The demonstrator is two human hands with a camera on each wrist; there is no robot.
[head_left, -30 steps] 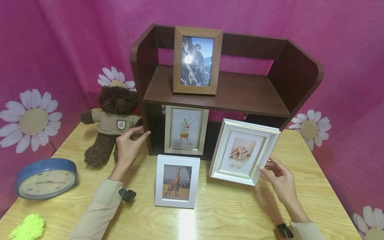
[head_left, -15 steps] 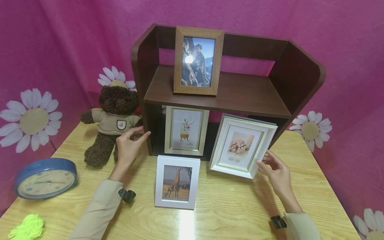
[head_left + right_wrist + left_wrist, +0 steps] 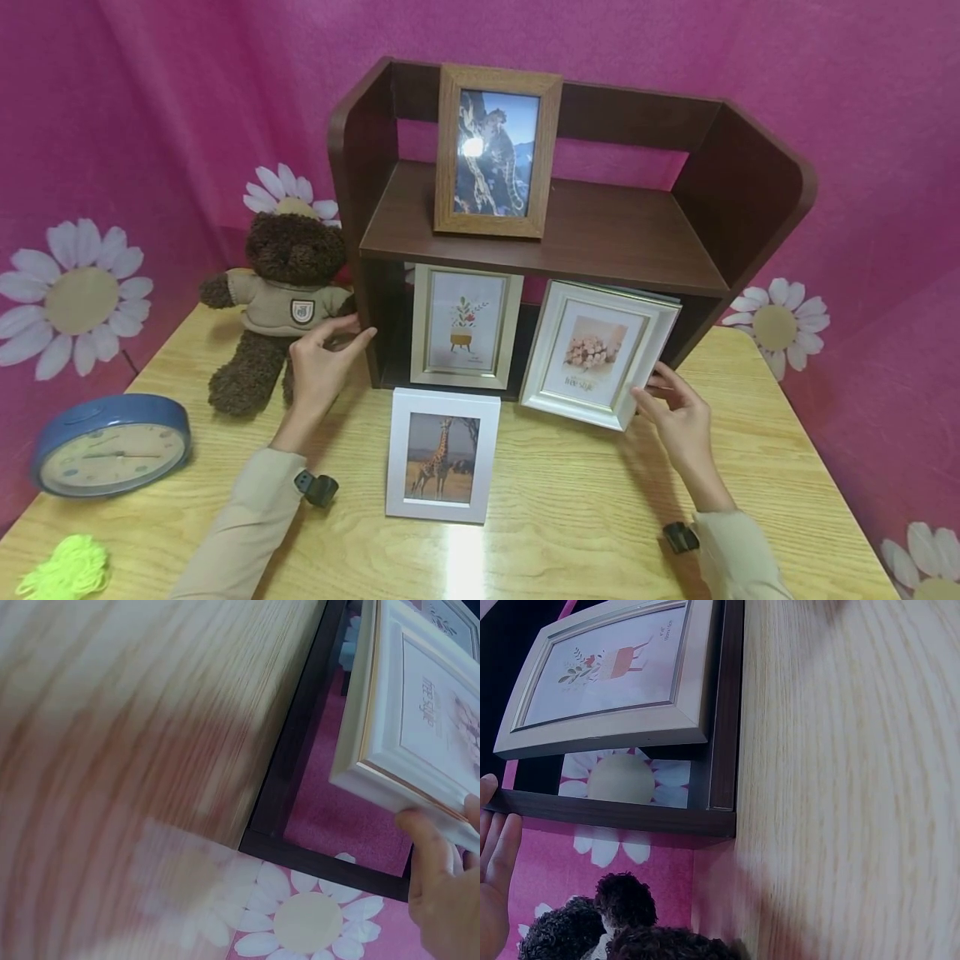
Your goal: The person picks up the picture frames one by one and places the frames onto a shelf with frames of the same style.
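Observation:
My right hand (image 3: 678,425) pinches the right edge of a white picture frame (image 3: 537,367) with a pink flower print. Tilted, this frame sits at the front of the lower right compartment of a dark brown shelf (image 3: 622,229). In the right wrist view its lower corner (image 3: 349,776) stays apart from the shelf's bottom board. My left hand (image 3: 321,367) grips the shelf's left side panel, thumb on one side and fingers on the other. A cream picture frame (image 3: 422,333) with a plant print stands in the lower compartment on the left.
A wooden frame (image 3: 447,167) with a leopard picture stands on the upper shelf. In front of the shelf, a white giraffe frame (image 3: 397,467) is on the table (image 3: 585,517). To the left are a brown teddy bear (image 3: 296,250), a blue clock (image 3: 112,446) and neon yarn (image 3: 67,567).
My right hand has carried the white flower frame left and towards the shelf, into the opening of the lower right compartment. The left hand has stayed on the side panel.

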